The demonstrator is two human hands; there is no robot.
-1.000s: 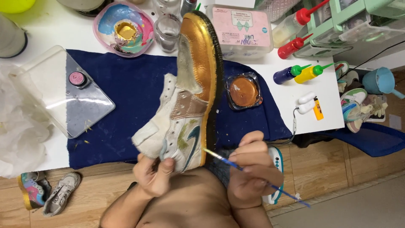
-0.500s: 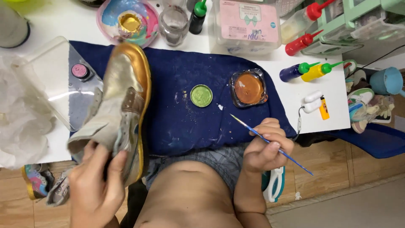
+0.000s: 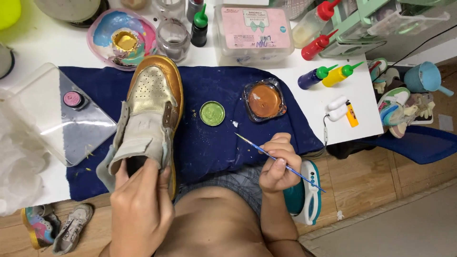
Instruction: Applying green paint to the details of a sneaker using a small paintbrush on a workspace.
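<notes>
Left hand (image 3: 138, 204) fingers closed on gold sneaker (image 3: 150, 112) heel, right hand (image 3: 280, 162) pinching thin paintbrush (image 3: 278, 162) right of sneaker, green paint lid (image 3: 212, 113) between

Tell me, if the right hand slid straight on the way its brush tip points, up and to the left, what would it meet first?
Probably the small round green paint pot. The right hand aims the thin paintbrush over bare blue cloth toward it; height above the cloth is unclear.

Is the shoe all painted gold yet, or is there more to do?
Not all. The shoe has a shiny gold toe and an orange-gold edge already. The left hand holds it by the ankle part, which looks plain grey. The right hand holds a thin brush off the shoe, near the dish of orange-brown paint.
</notes>
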